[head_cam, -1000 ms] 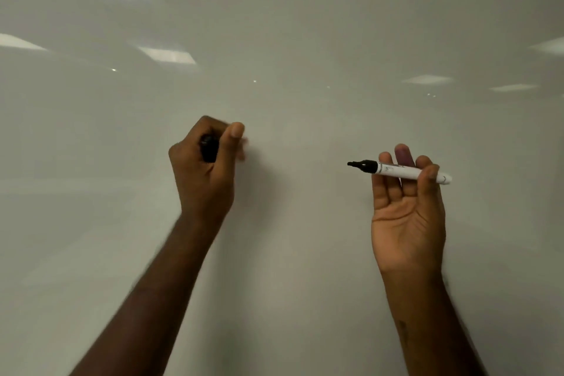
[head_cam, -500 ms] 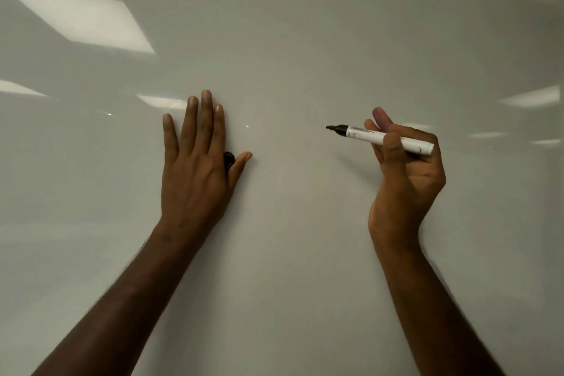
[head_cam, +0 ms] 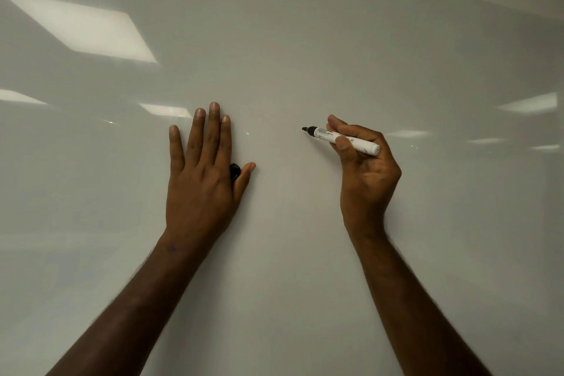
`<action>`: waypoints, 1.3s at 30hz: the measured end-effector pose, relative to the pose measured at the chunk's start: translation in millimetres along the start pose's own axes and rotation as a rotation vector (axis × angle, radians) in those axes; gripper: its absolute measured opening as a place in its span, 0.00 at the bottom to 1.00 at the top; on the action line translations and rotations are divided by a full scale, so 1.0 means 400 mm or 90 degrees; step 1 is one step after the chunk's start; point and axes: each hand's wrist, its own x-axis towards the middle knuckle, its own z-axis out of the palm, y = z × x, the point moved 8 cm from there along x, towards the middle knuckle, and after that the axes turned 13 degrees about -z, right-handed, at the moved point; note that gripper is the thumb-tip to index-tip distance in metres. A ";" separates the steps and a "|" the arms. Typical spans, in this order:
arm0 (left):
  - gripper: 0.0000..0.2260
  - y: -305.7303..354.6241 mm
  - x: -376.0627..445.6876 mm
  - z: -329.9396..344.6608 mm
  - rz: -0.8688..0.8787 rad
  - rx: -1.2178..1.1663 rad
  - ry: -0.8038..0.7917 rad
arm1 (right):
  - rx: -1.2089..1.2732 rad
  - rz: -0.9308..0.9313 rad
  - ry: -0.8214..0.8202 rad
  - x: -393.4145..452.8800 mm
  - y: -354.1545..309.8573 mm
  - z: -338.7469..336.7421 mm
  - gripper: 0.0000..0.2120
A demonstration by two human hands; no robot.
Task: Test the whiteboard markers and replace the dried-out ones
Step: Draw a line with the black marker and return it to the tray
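Right hand (head_cam: 364, 172) pinches the uncapped black marker (head_cam: 345, 140), tip just off the whiteboard (head_cam: 305, 40). Left hand (head_cam: 204, 180) lies flat, fingers straight, black cap (head_cam: 234, 172) tucked under thumb. Recommend a firm, slow stroke mid-board.

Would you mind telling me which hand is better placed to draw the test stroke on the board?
Right. The right hand grips the uncapped marker, tip toward the whiteboard. The left hand lies flat, pinning the cap.

Our left hand (head_cam: 203, 180) lies flat with straight fingers on the glossy white whiteboard (head_cam: 305, 40), a small black marker cap (head_cam: 234, 171) tucked beside its thumb. Our right hand (head_cam: 364, 171) grips an uncapped white black-tipped marker (head_cam: 343, 140), tip pointing toward the left hand.
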 end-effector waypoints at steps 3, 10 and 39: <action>0.33 0.002 -0.001 -0.001 0.003 -0.006 0.000 | -0.038 -0.008 -0.010 -0.004 0.000 -0.001 0.07; 0.32 -0.002 -0.003 0.000 0.000 -0.034 -0.016 | -0.197 -0.043 0.022 -0.029 -0.013 -0.063 0.10; 0.30 0.002 -0.019 -0.002 0.048 -0.045 -0.015 | -0.216 -0.056 -0.013 -0.048 -0.060 -0.163 0.10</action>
